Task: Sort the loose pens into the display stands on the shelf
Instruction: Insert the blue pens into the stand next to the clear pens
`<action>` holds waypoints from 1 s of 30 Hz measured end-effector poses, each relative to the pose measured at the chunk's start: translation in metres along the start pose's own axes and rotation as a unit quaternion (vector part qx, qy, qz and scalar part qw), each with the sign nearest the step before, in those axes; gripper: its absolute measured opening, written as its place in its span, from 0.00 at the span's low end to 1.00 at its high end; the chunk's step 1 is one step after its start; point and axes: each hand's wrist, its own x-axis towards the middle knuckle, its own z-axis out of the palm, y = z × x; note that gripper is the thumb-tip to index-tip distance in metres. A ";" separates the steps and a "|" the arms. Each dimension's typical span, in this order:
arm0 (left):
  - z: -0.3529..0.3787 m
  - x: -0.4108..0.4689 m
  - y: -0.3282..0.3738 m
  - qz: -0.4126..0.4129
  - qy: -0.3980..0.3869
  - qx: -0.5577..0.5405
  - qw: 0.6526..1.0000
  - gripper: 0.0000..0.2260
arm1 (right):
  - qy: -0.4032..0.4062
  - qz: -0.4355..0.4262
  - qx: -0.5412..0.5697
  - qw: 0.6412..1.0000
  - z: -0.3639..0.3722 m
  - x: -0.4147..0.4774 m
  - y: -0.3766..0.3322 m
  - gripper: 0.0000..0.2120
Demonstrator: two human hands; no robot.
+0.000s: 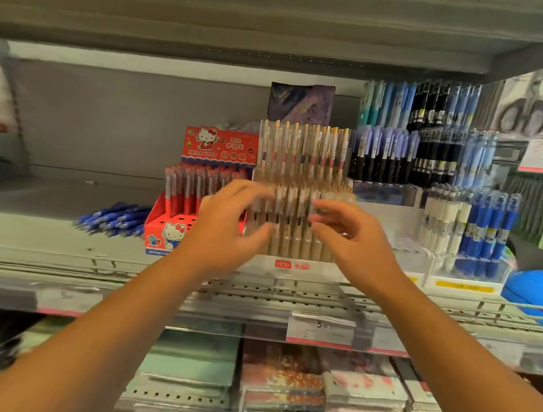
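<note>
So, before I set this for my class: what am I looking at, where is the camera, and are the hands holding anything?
There is no machine: a person wears one camera on the head, so you look forward and down along both arms. The left hand and right hand reach to a clear stand of beige pens on a shop shelf. The picture is blurred, so whether either hand grips a pen cannot be told. Left of the stand is a red pen box, and beside it loose blue pens lie flat. More pen stands are on the right.
</note>
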 end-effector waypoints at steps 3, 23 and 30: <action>-0.026 -0.028 -0.007 -0.057 0.007 -0.025 0.998 0.16 | -0.073 0.007 0.018 0.997 0.023 -0.006 -0.013 0.11; -0.214 -0.076 -0.171 -0.269 -0.078 -0.025 0.960 0.16 | -0.175 0.044 -0.057 0.982 0.261 0.067 -0.086 0.12; -0.217 -0.048 -0.244 -0.313 -0.155 -0.052 0.936 0.19 | -0.173 0.164 -0.162 0.957 0.321 0.111 -0.091 0.14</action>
